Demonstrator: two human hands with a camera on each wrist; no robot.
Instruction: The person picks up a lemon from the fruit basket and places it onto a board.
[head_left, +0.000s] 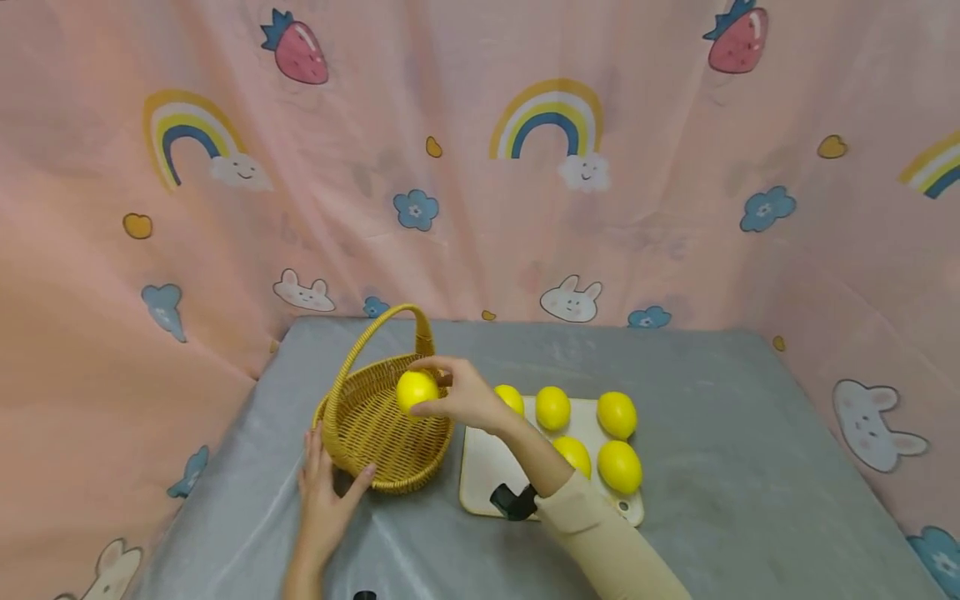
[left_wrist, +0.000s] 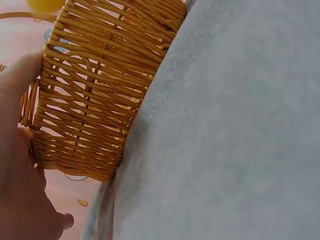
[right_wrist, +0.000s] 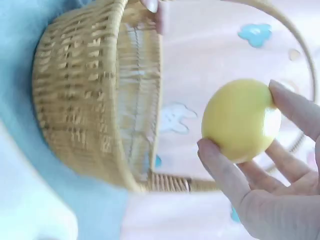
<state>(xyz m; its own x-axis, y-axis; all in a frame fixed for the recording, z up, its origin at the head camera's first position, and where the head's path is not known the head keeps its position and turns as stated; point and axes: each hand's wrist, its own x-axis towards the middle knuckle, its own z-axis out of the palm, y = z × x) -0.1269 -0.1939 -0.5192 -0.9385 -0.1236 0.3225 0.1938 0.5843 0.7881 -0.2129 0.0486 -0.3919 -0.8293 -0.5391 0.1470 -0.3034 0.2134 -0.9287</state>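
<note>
Held between the thumb and fingertips of my right hand (head_left: 468,396) is a yellow lemon (head_left: 417,392), up above the opening of a wicker basket (head_left: 408,483). In the right wrist view this lemon (right_wrist: 240,120) hangs beside the basket's rim, with the arched handle (right_wrist: 295,35) behind it. My left hand (head_left: 322,500) rests against the basket's near left side, thumb and fingers spread along the outside. The left wrist view shows its thumb (left_wrist: 22,72) at the woven rim. No lemons show on the basket's visible floor.
Right of the basket lies a white cutting board (head_left: 487,471) with several lemons (head_left: 618,467) on it, partly covered by my right forearm. A grey cloth (head_left: 720,467) covers the table. Behind hangs a pink patterned curtain (head_left: 480,250).
</note>
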